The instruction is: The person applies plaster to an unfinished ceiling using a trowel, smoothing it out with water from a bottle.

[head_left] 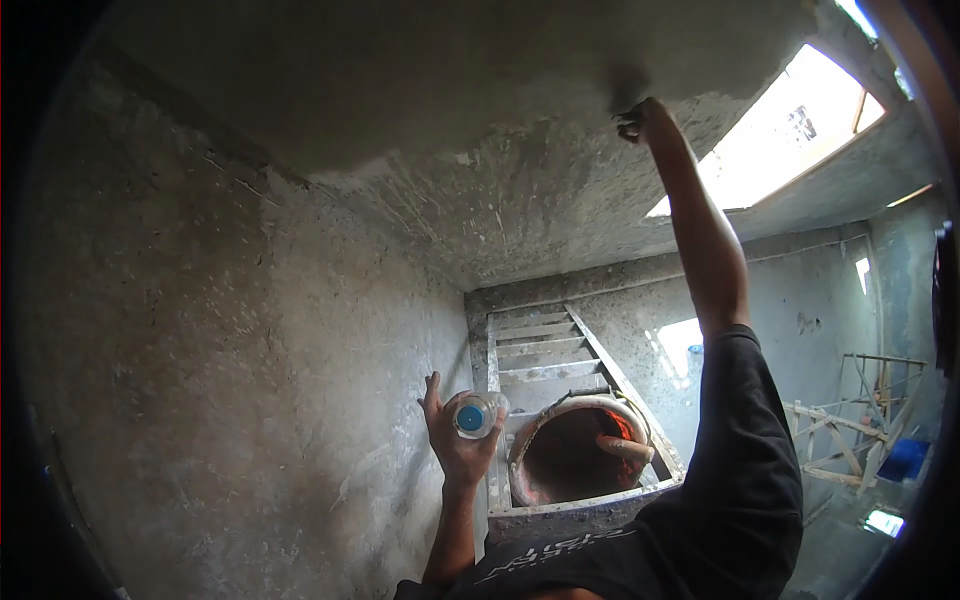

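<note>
My left hand [461, 448] is wrapped round a clear plastic bottle [494, 404] with a blue cap [469, 419], cap towards me, in front of the left wall. Overhead, my right hand [640, 122] reaches up to the ceiling [480, 90], its fingers curled. A dark, blurred shape lies against the ceiling at those fingers; I cannot make out what it is. Below and between my arms stands a mortar-smeared bucket [516, 470] with an orange inner side and a dark inside. A rounded, light-brown piece [625, 448] like a handle juts over its right side.
A paint-spattered ladder [540, 347] stands behind the bucket. Bare grey wall [250, 380] rises close on my left. Bright light enters by an opening [790, 130] at upper right. A light frame [840, 430] and a blue object [903, 459] are lower right.
</note>
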The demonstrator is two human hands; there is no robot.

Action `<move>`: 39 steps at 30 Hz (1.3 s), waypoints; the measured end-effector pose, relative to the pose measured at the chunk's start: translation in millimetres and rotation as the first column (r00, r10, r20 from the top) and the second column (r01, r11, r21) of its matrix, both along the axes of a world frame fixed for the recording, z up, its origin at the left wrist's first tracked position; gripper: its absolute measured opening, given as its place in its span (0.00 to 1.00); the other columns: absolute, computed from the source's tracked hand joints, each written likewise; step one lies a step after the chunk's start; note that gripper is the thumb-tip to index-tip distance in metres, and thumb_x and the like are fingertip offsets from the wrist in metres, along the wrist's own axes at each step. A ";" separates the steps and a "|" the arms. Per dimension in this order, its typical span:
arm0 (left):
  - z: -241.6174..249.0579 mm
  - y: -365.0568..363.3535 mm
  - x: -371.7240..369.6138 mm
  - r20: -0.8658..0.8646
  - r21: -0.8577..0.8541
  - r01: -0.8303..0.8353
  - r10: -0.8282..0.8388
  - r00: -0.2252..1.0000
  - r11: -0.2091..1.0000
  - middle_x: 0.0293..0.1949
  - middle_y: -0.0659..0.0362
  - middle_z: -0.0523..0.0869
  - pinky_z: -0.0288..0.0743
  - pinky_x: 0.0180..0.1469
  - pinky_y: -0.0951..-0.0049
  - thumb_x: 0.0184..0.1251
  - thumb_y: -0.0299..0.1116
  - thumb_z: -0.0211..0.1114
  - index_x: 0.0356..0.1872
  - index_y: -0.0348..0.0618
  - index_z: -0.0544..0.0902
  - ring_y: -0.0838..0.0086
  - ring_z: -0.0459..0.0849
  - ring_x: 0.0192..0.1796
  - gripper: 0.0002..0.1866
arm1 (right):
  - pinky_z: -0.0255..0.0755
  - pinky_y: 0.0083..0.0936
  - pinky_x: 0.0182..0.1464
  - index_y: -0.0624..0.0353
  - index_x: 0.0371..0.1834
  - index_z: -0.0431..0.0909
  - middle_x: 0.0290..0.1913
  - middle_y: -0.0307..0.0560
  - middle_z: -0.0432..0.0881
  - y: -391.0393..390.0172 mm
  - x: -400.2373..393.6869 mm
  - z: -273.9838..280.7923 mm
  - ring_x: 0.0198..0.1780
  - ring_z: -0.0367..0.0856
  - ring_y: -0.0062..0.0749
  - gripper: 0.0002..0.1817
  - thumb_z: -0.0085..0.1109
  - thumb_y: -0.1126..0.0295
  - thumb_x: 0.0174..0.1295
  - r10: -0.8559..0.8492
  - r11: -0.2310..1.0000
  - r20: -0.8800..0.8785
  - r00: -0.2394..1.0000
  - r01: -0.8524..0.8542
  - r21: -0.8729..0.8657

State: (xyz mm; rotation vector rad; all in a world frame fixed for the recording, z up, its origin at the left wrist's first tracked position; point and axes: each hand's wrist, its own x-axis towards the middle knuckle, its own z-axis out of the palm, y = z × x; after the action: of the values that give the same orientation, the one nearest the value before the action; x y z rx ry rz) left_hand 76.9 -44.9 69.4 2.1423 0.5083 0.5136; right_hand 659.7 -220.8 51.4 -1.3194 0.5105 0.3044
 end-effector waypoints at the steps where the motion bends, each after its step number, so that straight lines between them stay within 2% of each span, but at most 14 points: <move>1: 0.8 -0.2 0.9 0.006 0.005 0.001 -0.001 1.000 1.000 0.68 0.38 0.66 0.47 0.74 0.37 0.48 0.36 0.80 0.43 0.38 0.81 0.41 0.61 0.74 0.22 | 0.80 0.48 0.43 0.68 0.53 0.71 0.40 0.62 0.83 5.8 2.0 -7.6 0.38 0.82 0.52 0.17 0.45 0.66 0.69 0.029 0.999 -0.056 0.998 -0.028 0.026; 4: 2.4 2.7 2.3 -0.007 0.028 0.010 -0.010 1.000 1.000 0.68 0.37 0.66 0.48 0.74 0.38 0.48 0.36 0.80 0.43 0.38 0.81 0.41 0.61 0.74 0.22 | 0.79 0.50 0.45 0.66 0.53 0.72 0.42 0.61 0.83 16.6 6.9 -6.6 0.40 0.82 0.53 0.17 0.43 0.65 0.70 0.089 0.996 -0.061 0.994 -0.089 0.007; 6: 1.5 4.7 0.9 -0.007 0.080 0.034 -0.034 0.999 0.996 0.70 0.41 0.65 0.58 0.73 0.50 0.50 0.36 0.79 0.42 0.36 0.81 0.48 0.65 0.72 0.22 | 0.78 0.51 0.47 0.65 0.52 0.73 0.43 0.61 0.83 19.2 11.2 4.0 0.41 0.82 0.54 0.17 0.42 0.64 0.71 0.116 0.993 -0.017 0.993 -0.116 -0.011; 9: 0.0 1.4 2.7 0.002 0.089 0.010 -0.010 1.000 0.996 0.66 0.35 0.67 0.56 0.72 0.41 0.48 0.34 0.80 0.42 0.38 0.81 0.42 0.65 0.71 0.22 | 0.77 0.52 0.49 0.62 0.52 0.73 0.45 0.60 0.83 20.8 20.3 23.9 0.42 0.82 0.56 0.17 0.40 0.63 0.71 0.141 0.990 0.062 0.988 -0.139 -0.029; 17: -0.9 1.9 0.4 0.027 0.021 0.030 -0.030 0.999 0.999 0.66 0.34 0.66 0.57 0.72 0.42 0.48 0.34 0.80 0.43 0.38 0.80 0.41 0.66 0.71 0.22 | 0.76 0.54 0.50 0.60 0.51 0.74 0.45 0.59 0.84 -12.6 -10.5 77.8 0.43 0.81 0.57 0.18 0.41 0.60 0.72 -0.044 0.987 0.203 0.978 0.011 0.163; 19: -2.8 1.0 -2.7 0.033 0.009 0.024 -0.025 0.999 1.000 0.67 0.35 0.66 0.55 0.73 0.41 0.48 0.35 0.80 0.43 0.38 0.80 0.41 0.65 0.71 0.23 | 0.76 0.53 0.49 0.61 0.51 0.74 0.44 0.60 0.84 -24.3 -11.4 45.3 0.44 0.81 0.57 0.18 0.42 0.61 0.71 -0.130 0.989 0.065 0.989 0.125 0.077; 21: -2.0 1.1 -1.6 0.001 0.028 0.018 -0.018 1.000 0.999 0.68 0.36 0.65 0.50 0.74 0.40 0.48 0.36 0.80 0.43 0.38 0.81 0.41 0.64 0.72 0.23 | 0.77 0.53 0.45 0.66 0.50 0.73 0.41 0.61 0.83 -22.5 -10.2 20.2 0.42 0.82 0.53 0.17 0.43 0.64 0.70 -0.089 0.994 0.024 0.996 0.088 0.059; 23: -2.2 1.1 -2.9 -0.008 0.052 0.009 -0.009 1.000 0.999 0.69 0.38 0.65 0.55 0.73 0.45 0.50 0.36 0.79 0.42 0.37 0.81 0.44 0.65 0.72 0.22 | 0.77 0.53 0.42 0.69 0.49 0.72 0.39 0.62 0.82 -15.8 -6.3 4.6 0.40 0.83 0.51 0.16 0.44 0.67 0.69 -0.014 1.000 -0.058 0.998 0.014 0.010; 24: -2.2 1.9 -2.7 -0.026 0.073 0.002 0.000 1.000 0.997 0.69 0.40 0.65 0.59 0.72 0.49 0.51 0.36 0.79 0.41 0.37 0.81 0.47 0.65 0.72 0.20 | 0.76 0.54 0.43 0.69 0.49 0.72 0.40 0.61 0.82 -7.9 -3.7 4.8 0.41 0.82 0.51 0.16 0.43 0.66 0.69 0.012 1.000 -0.064 0.998 -0.012 0.004; 31: -1.3 2.6 -0.5 -0.011 0.074 0.038 -0.037 0.999 0.997 0.70 0.40 0.65 0.59 0.72 0.50 0.51 0.36 0.79 0.40 0.36 0.82 0.48 0.66 0.72 0.20 | 0.74 0.56 0.51 0.64 0.50 0.74 0.43 0.57 0.84 15.2 15.8 34.8 0.48 0.80 0.57 0.18 0.40 0.62 0.71 0.095 0.995 0.096 0.991 -0.098 0.030; 34: -0.7 1.8 -1.2 -0.008 0.076 0.024 -0.023 1.000 0.997 0.70 0.40 0.65 0.60 0.72 0.50 0.51 0.37 0.79 0.41 0.36 0.81 0.47 0.66 0.72 0.21 | 0.71 0.60 0.55 0.63 0.49 0.74 0.44 0.55 0.85 -13.4 6.2 66.6 0.50 0.79 0.57 0.18 0.40 0.61 0.71 0.142 0.959 0.139 0.980 -0.171 0.224; 35: -0.8 0.8 -1.7 -0.002 0.064 0.017 -0.017 1.000 0.998 0.68 0.38 0.66 0.58 0.72 0.46 0.49 0.35 0.79 0.42 0.37 0.81 0.45 0.66 0.71 0.21 | 0.71 0.60 0.55 0.63 0.49 0.74 0.44 0.55 0.85 -15.5 0.2 66.2 0.50 0.79 0.57 0.18 0.40 0.61 0.71 0.145 0.959 0.136 0.980 -0.173 0.223; 37: -0.9 -0.3 -2.8 0.005 0.055 0.012 -0.013 1.000 0.998 0.66 0.36 0.67 0.57 0.72 0.43 0.48 0.34 0.80 0.42 0.38 0.81 0.43 0.66 0.71 0.22 | 0.68 0.61 0.58 0.62 0.50 0.75 0.46 0.56 0.85 -19.5 -8.0 60.3 0.52 0.79 0.57 0.18 0.40 0.61 0.71 -0.051 0.993 0.035 0.998 0.047 0.106; 39: -1.1 0.1 0.6 0.027 0.032 0.030 -0.031 0.999 0.999 0.66 0.37 0.67 0.57 0.72 0.43 0.48 0.35 0.80 0.41 0.38 0.81 0.43 0.65 0.71 0.21 | 0.69 0.61 0.58 0.62 0.51 0.76 0.48 0.57 0.85 -6.8 -19.8 47.7 0.52 0.79 0.57 0.18 0.39 0.62 0.71 -0.026 1.000 -0.048 0.999 0.026 0.006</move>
State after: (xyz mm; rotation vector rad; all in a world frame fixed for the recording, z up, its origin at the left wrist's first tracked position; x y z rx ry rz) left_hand 77.4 -44.8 68.3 2.1667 0.4543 0.5360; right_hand 639.8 -227.6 99.1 -1.3003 0.5656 0.3166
